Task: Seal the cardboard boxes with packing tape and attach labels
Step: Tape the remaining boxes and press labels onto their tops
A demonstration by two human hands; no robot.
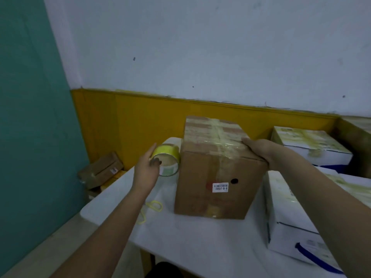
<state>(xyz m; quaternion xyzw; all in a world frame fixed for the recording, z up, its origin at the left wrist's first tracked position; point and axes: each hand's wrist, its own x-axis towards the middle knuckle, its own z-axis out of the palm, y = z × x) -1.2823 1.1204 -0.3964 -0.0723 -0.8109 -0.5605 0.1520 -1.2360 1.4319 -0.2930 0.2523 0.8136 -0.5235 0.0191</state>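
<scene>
Two white boxes right of the brown box run off-frame. Left hand has its grip clamped on the tape roll left of it; right hand, fingers flat, presses its taped top on the bench.

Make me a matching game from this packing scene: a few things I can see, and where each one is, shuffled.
Things:
1. tape roll
2. barcode label
3. yellow loops
4. right hand

Places:
A. lying on the white table, left of the box
B. held in the left hand
C. resting on the top right edge of the brown box
D. stuck to the box's front face

Pairs: 1-B, 2-D, 3-A, 4-C
</scene>
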